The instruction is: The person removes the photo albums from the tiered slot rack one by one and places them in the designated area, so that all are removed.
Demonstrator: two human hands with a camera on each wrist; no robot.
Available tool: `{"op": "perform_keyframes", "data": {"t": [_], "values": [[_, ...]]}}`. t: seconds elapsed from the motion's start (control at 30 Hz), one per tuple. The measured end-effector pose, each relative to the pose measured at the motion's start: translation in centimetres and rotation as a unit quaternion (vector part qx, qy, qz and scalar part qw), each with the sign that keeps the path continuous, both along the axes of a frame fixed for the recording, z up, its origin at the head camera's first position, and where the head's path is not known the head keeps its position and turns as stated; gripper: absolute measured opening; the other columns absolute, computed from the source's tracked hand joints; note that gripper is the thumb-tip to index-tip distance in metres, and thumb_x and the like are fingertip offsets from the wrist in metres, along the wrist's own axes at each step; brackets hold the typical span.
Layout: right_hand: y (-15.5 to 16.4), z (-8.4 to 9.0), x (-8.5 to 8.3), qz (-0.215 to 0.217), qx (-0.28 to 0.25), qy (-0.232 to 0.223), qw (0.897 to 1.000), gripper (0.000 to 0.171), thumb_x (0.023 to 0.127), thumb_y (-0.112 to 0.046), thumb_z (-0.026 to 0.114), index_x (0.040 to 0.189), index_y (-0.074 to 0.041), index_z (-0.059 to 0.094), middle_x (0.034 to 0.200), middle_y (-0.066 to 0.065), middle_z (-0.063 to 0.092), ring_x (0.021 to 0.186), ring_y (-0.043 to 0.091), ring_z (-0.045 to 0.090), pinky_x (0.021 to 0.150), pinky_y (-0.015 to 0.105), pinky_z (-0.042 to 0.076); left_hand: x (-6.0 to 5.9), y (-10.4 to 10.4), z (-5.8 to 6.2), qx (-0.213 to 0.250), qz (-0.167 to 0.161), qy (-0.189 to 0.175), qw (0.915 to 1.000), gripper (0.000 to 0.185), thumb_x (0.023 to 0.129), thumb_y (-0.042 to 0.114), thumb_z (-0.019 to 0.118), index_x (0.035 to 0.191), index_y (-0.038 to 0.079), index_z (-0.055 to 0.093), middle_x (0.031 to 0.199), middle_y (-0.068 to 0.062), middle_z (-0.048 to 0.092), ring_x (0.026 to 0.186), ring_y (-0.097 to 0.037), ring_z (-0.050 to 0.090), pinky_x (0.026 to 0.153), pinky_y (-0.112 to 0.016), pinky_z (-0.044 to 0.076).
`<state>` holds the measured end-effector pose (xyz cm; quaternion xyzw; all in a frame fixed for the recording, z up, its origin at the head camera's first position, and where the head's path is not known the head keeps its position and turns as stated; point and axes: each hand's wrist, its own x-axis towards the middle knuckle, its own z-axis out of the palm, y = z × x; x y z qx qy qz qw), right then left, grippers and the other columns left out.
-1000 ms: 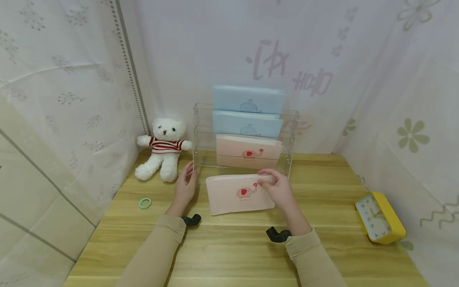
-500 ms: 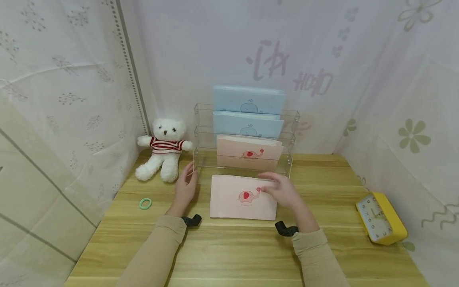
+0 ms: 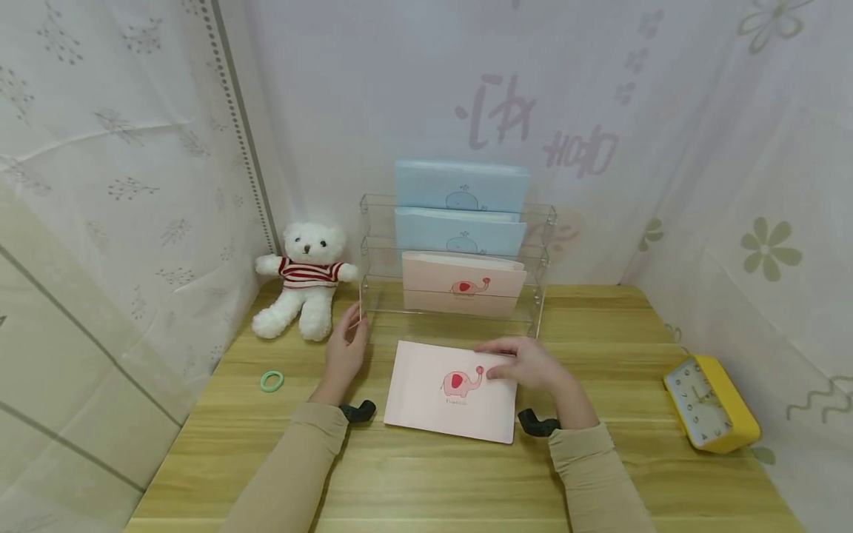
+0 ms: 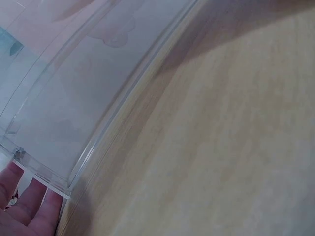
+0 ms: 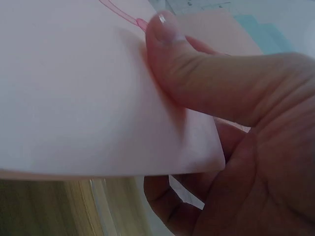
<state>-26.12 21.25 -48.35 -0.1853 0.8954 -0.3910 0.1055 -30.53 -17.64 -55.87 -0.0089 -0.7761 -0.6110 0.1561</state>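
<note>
My right hand (image 3: pixel 533 366) pinches the upper right corner of a pink booklet (image 3: pixel 426 392) with a red elephant on its cover. In the right wrist view, the thumb (image 5: pixel 197 73) lies on the cover and the other fingers are beneath, partly hidden by the booklet (image 5: pixel 74 108). The left hand (image 3: pixel 346 352) is at the lower left side of a clear tiered rack (image 3: pixel 548 218). Nearly straight fingertips (image 4: pixel 32 196) touch the rack's side edge in the left wrist view. Another pink elephant booklet (image 3: pixel 426 285) stands in the rack's front tier.
Two blue whale booklets (image 3: pixel 426 185) stand in the rack's rear tiers. A white teddy bear (image 3: pixel 306 274) in a striped top sits left of the rack. A green ring (image 3: pixel 264 386) lies at the left, and a yellow alarm clock (image 3: pixel 729 414) stands at the right table edge.
The pink booklet has moved toward me, away from the rack, tilting flatter, and the right hand has moved down and slightly right with it. The left hand has stayed at the rack.
</note>
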Motion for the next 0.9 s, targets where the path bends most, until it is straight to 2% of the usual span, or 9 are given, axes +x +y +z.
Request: {"op": "perform_keyframes", "data": {"t": [0.17, 0.3, 0.47, 0.63, 0.8, 0.9], "values": [[0.1, 0.2, 0.2, 0.046, 0.009, -0.014, 0.999, 0.043, 0.092, -0.025, 0.092, 0.134, -0.024, 0.081, 0.134, 0.004, 0.08, 0.113, 0.019, 0.07, 0.09, 0.03, 0.06, 0.0, 0.0, 0.0, -0.009, 0.002, 0.001, 1.0, 0.048, 0.114, 0.015, 0.06, 0.162, 0.015, 0.055, 0.155, -0.023, 0.065, 0.137, -0.043, 0.069, 0.108, -0.044, 0.057], [0.2, 0.2, 0.5, 0.093, 0.023, -0.017, 0.995, 0.045, 0.091, -0.024, 0.093, 0.134, -0.022, 0.081, 0.13, 0.003, 0.081, 0.103, 0.013, 0.069, 0.086, 0.025, 0.058, 0.1, 0.0, 0.0, -0.006, 0.001, 0.003, 1.0, 0.048, 0.114, 0.015, 0.061, 0.162, 0.016, 0.056, 0.154, -0.023, 0.066, 0.137, -0.043, 0.069, 0.11, -0.049, 0.056], [0.3, -0.9, 0.7, 0.138, 0.033, -0.019, 0.99, 0.048, 0.087, -0.027, 0.096, 0.132, -0.019, 0.081, 0.112, -0.003, 0.08, 0.088, 0.011, 0.064, 0.077, 0.024, 0.057, 0.1, 0.0, -0.1, 0.0, -0.003, 0.0, 1.0, 0.048, 0.114, 0.016, 0.06, 0.162, 0.015, 0.055, 0.155, -0.025, 0.064, 0.138, -0.044, 0.068, 0.112, -0.052, 0.056], [0.0, -1.4, 1.0, 0.153, 0.06, -0.021, 0.986, 0.046, 0.084, -0.029, 0.098, 0.127, -0.024, 0.083, 0.102, -0.009, 0.078, 0.087, 0.008, 0.065, 0.079, 0.024, 0.057, 0.0, -0.1, -0.2, -0.001, -0.002, -0.003, 1.0, 0.049, 0.115, 0.019, 0.059, 0.163, 0.015, 0.054, 0.155, -0.024, 0.064, 0.139, -0.044, 0.067, 0.112, -0.054, 0.056], [-0.5, -1.5, 1.2, 0.161, 0.067, -0.043, 0.984, 0.043, 0.084, -0.027, 0.099, 0.124, -0.025, 0.084, 0.106, -0.01, 0.08, 0.091, 0.006, 0.068, 0.083, 0.024, 0.058, 0.1, -0.1, -0.1, -0.004, 0.005, -0.005, 1.0, 0.048, 0.115, 0.023, 0.06, 0.163, 0.019, 0.056, 0.155, -0.022, 0.064, 0.139, -0.041, 0.068, 0.107, -0.045, 0.058], [-0.6, -1.6, 1.3, 0.16, 0.067, -0.058, 0.983, 0.043, 0.084, -0.026, 0.099, 0.124, -0.026, 0.084, 0.108, -0.01, 0.08, 0.092, 0.007, 0.069, 0.084, 0.024, 0.058, 0.1, -0.1, -0.1, -0.002, 0.004, -0.007, 1.0, 0.048, 0.115, 0.023, 0.061, 0.163, 0.02, 0.056, 0.155, -0.022, 0.064, 0.139, -0.041, 0.068, 0.108, -0.047, 0.058]]}}
